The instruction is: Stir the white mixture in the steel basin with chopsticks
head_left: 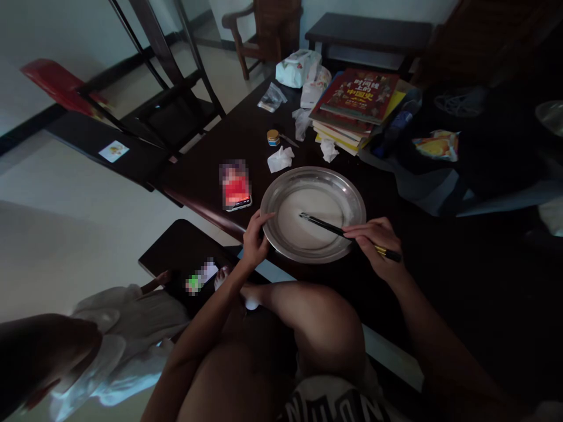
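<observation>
A round metal basin (303, 256) stands near the table's edge with a pale, milky layer (308, 202) across its bottom. My left hand (256, 239) grips the basin's left rim, thumb over the edge and the other fingers mostly hidden. Black chopsticks (325, 225) with gold-banded ends are held together in my right hand (380, 246) at the right rim. Their tips reach into the pale layer near the basin's middle.
Behind the basin lie crumpled tissues (280, 159), a small gold-lidded jar (273, 138) and a stack of books (356, 97). A phone (236, 186) lies to the left. On the lower left, another person (132, 316) is beside a bench (169, 246).
</observation>
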Motion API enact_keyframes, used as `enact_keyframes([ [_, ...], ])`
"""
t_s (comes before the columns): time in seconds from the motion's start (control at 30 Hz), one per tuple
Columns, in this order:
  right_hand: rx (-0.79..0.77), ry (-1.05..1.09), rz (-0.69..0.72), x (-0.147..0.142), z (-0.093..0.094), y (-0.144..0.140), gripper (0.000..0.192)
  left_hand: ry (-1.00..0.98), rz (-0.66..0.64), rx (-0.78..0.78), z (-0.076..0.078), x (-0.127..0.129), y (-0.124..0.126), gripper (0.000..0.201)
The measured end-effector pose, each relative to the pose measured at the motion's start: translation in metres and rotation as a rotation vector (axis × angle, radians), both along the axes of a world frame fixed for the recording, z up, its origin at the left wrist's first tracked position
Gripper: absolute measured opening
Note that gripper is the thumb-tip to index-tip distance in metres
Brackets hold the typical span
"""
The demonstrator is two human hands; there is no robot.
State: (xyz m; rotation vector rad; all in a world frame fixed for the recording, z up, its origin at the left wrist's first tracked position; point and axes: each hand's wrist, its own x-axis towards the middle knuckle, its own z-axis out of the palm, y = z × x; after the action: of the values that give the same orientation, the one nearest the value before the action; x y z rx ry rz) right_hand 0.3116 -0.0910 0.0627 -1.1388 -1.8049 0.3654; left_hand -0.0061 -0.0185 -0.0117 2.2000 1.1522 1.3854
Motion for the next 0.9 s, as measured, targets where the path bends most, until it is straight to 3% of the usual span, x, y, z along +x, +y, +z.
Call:
enact_keyframes([
  [0.1, 0.031, 0.055, -0.066, 0.0009, 0.0006, -0.0002, 0.03, -0.005, -0.001, 0.004, 0.0006, 0.0006, -0.0001, 0.037],
  [0.3, -0.008, 0.006, 0.045, -0.0011, 0.0019, -0.0005, 0.024, -0.002, 0.011, 0.022, -0.0002, 0.0011, 0.0003, 0.037],
  [0.47, 0.007, 0.065, -0.053, -0.0004, 0.0011, -0.0011, 0.029, 0.024, 0.032, -0.003, -0.002, 0.0006, 0.0005, 0.039],
  [0.6, -0.011, 0.016, 0.036, -0.0015, 0.0009, -0.0004, 0.024, 0.031, 0.034, -0.016, -0.0022, 0.0001, 0.0, 0.04],
  [0.77, 0.008, 0.077, -0.056, -0.0012, 0.0, -0.0009, 0.028, 0.043, 0.041, -0.024, -0.0014, -0.0003, -0.0006, 0.04],
  [0.9, -0.008, 0.042, 0.032, -0.0017, -0.0004, -0.0007, 0.025, 0.042, 0.037, -0.016, -0.0018, -0.0006, -0.0004, 0.04],
])
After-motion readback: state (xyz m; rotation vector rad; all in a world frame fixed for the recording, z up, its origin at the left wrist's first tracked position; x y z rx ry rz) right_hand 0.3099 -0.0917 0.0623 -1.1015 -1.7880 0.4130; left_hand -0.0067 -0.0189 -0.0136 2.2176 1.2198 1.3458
